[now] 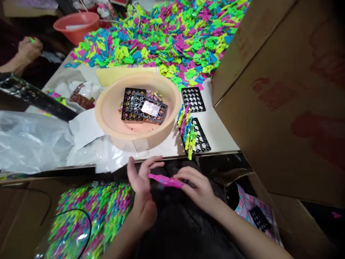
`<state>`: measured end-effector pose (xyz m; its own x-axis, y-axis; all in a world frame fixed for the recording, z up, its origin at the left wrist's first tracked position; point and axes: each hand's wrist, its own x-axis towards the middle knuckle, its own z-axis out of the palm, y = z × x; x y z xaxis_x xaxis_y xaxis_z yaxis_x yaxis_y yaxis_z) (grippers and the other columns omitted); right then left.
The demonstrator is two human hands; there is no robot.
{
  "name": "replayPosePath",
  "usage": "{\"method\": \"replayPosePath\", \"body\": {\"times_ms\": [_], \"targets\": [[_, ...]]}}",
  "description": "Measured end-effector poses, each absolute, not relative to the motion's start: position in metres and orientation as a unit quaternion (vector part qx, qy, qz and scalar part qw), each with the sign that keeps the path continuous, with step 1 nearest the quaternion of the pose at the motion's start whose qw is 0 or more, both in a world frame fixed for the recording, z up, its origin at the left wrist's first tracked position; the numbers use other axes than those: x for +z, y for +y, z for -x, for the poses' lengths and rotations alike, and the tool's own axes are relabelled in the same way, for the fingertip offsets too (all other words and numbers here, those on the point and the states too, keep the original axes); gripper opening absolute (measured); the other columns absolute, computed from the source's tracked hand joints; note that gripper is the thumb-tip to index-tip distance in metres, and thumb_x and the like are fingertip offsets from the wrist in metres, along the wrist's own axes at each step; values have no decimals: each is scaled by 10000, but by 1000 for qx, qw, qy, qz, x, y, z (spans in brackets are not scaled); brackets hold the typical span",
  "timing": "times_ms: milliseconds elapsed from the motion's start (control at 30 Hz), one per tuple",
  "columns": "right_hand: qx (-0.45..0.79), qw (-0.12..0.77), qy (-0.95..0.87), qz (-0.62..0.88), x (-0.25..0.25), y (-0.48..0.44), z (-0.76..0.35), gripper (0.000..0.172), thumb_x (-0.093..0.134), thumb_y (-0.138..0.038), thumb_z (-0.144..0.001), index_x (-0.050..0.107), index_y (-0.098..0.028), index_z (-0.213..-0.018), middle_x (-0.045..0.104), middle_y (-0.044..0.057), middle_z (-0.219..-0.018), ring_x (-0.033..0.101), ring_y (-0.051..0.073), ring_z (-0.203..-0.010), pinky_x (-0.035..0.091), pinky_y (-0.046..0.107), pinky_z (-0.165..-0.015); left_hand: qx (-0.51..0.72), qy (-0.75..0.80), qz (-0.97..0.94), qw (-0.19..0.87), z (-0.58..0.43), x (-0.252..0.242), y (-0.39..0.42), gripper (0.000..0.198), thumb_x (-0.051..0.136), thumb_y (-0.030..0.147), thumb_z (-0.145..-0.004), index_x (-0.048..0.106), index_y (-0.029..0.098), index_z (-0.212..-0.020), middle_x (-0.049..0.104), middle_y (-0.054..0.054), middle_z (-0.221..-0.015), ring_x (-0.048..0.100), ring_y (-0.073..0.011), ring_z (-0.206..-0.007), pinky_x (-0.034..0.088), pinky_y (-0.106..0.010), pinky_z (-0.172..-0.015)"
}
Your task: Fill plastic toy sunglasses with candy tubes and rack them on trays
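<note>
My right hand grips the near end of a slim bright pink plastic piece above my lap. The far end of this piece points at the palm of my left hand. My left fingers are spread apart; whether they touch the pink end I cannot tell. Just beyond my hands, a black perforated tray lies at the table edge, with several yellow, green, blue and pink pieces standing along its left part. A second black tray lies behind it with its holes unfilled.
A peach basin holds two stacked perforated trays and small bits. Behind it spreads a big heap of coloured plastic pieces. Tall cardboard walls the right. A bag of pieces sits lower left. Another person's hand is at far left.
</note>
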<state>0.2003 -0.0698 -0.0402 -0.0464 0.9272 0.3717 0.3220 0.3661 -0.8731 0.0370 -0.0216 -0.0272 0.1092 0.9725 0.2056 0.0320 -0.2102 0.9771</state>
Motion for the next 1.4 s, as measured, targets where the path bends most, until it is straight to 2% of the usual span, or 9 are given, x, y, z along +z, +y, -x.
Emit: {"method": "replayPosePath", "body": {"times_ms": [33, 100, 200, 300, 433, 600, 900, 1167, 1400], "targets": [[289, 514, -641, 491, -43, -72, -209, 105, 544, -174, -847, 614, -199, -921, 642, 55, -852, 610, 152, -797, 498, 260, -700, 517, 427, -601, 435, -31, -26, -13, 631, 449, 445, -848, 88, 391, -1362, 571, -32, -1059, 592, -184, -871, 454, -415, -855], [247, 535, -592, 550, -54, -74, -228, 76, 570, -163, -817, 611, -210, -861, 651, 41, -820, 617, 158, -758, 503, 270, -683, 500, 444, -656, 351, -19, -19, 9, 631, 552, 396, -798, 247, 322, -1345, 522, -64, -1166, 539, -213, -1013, 384, -430, -949], [188, 539, -514, 640, -79, -66, -255, 66, 585, -202, -799, 612, -214, -858, 671, 43, -816, 628, 182, -757, 497, 317, -714, 359, 489, -773, 184, -5, 0, 49, 453, 534, 324, -815, 441, 213, -1244, 507, -101, -1192, 502, -226, -1065, 386, -404, -948], [142, 501, -530, 669, -104, -52, -272, 105, 561, -256, -811, 633, -216, -876, 691, 63, -909, 625, 223, -874, 457, 382, -804, 250, 464, -843, 106, -5, 10, 92, 364, 445, 332, -858, 496, 175, -1182, 572, -99, -1126, 520, -229, -1053, 407, -386, -925], [100, 453, -582, 667, -122, -37, -280, 125, 540, -285, -817, 644, -223, -847, 694, 57, -912, 614, 233, -907, 422, 386, -796, 144, 451, -880, 32, -20, 2, 134, 398, 419, 359, -854, 512, 135, -1169, 599, -123, -1123, 529, -268, -1049, 397, -411, -918], [89, 431, -594, 674, -129, -31, -278, 122, 537, -261, -817, 644, -228, -865, 687, 41, -892, 610, 218, -887, 392, 364, -767, 68, 489, -869, 32, -39, -14, 133, 370, 329, 282, -885, 538, 176, -1171, 619, -99, -1130, 524, -267, -1085, 396, -413, -910], [66, 417, -607, 673, -134, -30, -276, 124, 540, -283, -824, 642, -217, -850, 677, 52, -878, 605, 216, -872, 388, 349, -747, 111, 510, -852, 39, -38, -20, 129, 407, 377, 336, -876, 502, 173, -1227, 594, -83, -1195, 466, -268, -1164, 346, -415, -981], [47, 395, -630, 667, -132, -31, -275, 130, 538, -243, -800, 641, -204, -868, 675, 60, -875, 594, 233, -878, 375, 365, -760, 134, 496, -857, 38, -37, -21, 129, 402, 389, 328, -872, 518, 159, -1213, 607, -99, -1177, 492, -273, -1142, 363, -425, -968], [32, 380, -649, 658, -132, -33, -275, 122, 531, -206, -787, 639, -214, -844, 658, 40, -782, 566, 230, -865, 359, 367, -761, 143, 492, -858, 35, -36, -22, 129, 398, 396, 329, -869, 521, 162, -1209, 605, -98, -1178, 507, -275, -1125, 378, -422, -953]]}}
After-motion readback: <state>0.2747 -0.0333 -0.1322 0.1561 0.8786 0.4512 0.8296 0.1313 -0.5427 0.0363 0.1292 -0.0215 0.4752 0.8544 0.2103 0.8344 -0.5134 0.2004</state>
